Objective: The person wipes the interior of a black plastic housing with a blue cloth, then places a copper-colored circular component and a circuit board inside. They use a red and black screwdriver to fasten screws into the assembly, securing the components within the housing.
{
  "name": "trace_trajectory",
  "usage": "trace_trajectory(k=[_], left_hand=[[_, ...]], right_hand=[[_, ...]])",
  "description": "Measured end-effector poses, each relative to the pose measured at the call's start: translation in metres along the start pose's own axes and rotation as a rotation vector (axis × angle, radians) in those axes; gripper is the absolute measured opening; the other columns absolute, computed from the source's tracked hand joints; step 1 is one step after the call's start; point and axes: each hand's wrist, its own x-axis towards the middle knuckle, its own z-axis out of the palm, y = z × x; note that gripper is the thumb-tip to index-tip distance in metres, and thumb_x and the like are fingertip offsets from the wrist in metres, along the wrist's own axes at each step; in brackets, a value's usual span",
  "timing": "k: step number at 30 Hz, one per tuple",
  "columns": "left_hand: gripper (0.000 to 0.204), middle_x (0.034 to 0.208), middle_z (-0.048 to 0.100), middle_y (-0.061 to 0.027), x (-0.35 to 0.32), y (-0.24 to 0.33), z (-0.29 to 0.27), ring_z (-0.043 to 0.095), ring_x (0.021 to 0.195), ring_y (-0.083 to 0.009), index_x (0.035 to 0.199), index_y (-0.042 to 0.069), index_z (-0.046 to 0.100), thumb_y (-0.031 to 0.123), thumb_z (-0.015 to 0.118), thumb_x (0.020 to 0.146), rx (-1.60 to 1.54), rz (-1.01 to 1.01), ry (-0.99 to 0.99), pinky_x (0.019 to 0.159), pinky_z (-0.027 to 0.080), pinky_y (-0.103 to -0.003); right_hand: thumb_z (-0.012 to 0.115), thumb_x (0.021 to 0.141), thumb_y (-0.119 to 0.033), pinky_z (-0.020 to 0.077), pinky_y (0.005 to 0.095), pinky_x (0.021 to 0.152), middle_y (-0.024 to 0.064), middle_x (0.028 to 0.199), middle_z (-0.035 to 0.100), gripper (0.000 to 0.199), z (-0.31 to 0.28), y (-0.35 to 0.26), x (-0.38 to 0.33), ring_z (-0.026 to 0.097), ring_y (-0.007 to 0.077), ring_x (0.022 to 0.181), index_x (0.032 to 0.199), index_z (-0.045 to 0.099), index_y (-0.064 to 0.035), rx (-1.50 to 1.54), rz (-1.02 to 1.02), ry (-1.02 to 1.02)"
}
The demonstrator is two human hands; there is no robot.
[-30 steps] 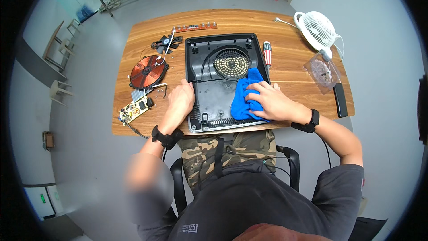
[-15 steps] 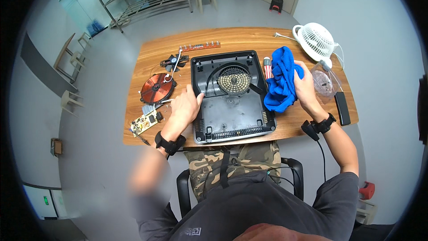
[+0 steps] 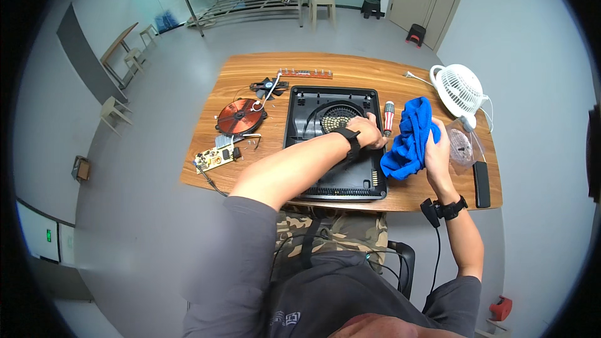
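Blue cloth: bunched, gripped in right hand, lifted above the wooden table just right of the black cooker housing, as half a second ago. Left hand: has crossed from the housing's left edge to its right edge beside a red-handled screwdriver; fingers curled, grip indeterminate. Copper coil unmoved.

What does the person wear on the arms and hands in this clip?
Both hands, left hand and right hand, are bare, without gloves. Each wrist carries a black strap: left band, right band, the latter with a black cable hanging down. Short dark grey sleeves cover the upper arms.
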Motion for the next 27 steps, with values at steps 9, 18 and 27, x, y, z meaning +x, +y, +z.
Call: trace_trajectory(k=[9, 18, 27], left_hand=[[0.102, 0.145, 0.056, -0.0237, 0.012, 0.006, 0.004, 0.057, 0.134, -0.0336, 0.153, -0.002, 0.035, 0.074, 0.057, 0.089, 0.006, 0.029, 0.0, 0.109, 0.047, -0.043], [0.088, 0.141, 0.06, -0.0242, 0.028, 0.012, 0.018, 0.06, 0.131, -0.0351, 0.15, -0.003, 0.036, 0.053, 0.066, 0.089, -0.073, -0.004, 0.059, 0.107, 0.049, -0.043], [0.074, 0.131, 0.065, -0.0265, -0.005, -0.008, -0.013, 0.065, 0.121, -0.0404, 0.146, 0.001, 0.048, 0.053, 0.059, 0.095, -0.263, 0.028, 0.275, 0.106, 0.05, -0.049]], right_hand=[[0.057, 0.105, -0.013, 0.0527, 0.0287, 0.089, 0.0086, 0.114, 0.068, 0.027, 0.0, 0.018, -0.005, 0.063, 0.0125, 0.1, 0.128, 0.057, 0.0008, -0.008, 0.016, -0.021], [0.057, 0.106, -0.015, 0.0524, 0.0282, 0.09, 0.0086, 0.116, 0.066, 0.028, 0.0, 0.024, -0.013, 0.062, 0.0118, 0.102, 0.129, 0.056, 0.0005, 0.058, 0.05, -0.034], [0.057, 0.107, -0.023, 0.0535, 0.0287, 0.087, 0.0089, 0.113, 0.068, 0.033, -0.006, 0.013, -0.017, 0.064, 0.0122, 0.099, 0.131, 0.056, 0.0005, 0.065, 0.004, -0.051]])
